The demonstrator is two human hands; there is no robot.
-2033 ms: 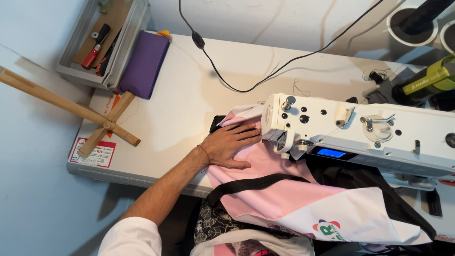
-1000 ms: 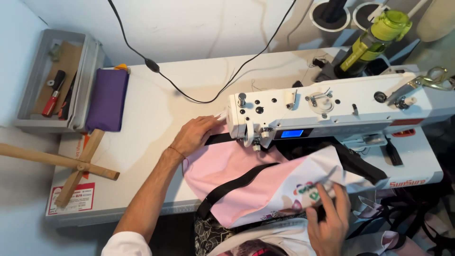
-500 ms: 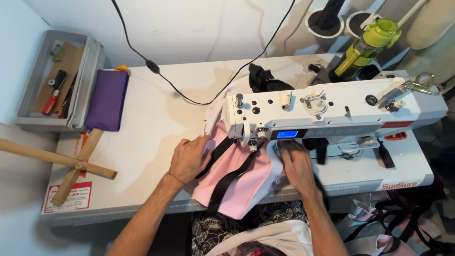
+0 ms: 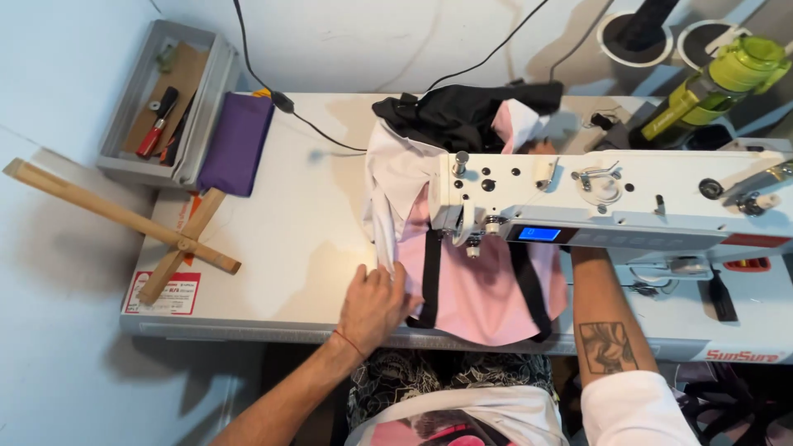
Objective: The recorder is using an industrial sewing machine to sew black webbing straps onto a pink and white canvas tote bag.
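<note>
While the left hand (image 4: 376,304) lies flat, palm down, at the near-left edge of the pink cloth (image 4: 483,289), its forearm runs up from the lower left and its fingers (image 4: 395,279) rest spread a little on the cloth's white border, pressing rather than gripping. That cloth, with black straps, lies on the surface (image 4: 306,231) under the head of the sewing machine (image 4: 611,202), its far end bunched with black fabric behind the machine. From the lower right, the right forearm (image 4: 607,330) reaches straight under the machine's arm; the hand itself is hidden there, so I cannot tell how its fingers stand. Left of the machine lie a purple pouch (image 4: 235,142), a grey tray (image 4: 165,103) and a wooden cross (image 4: 124,219).
</note>
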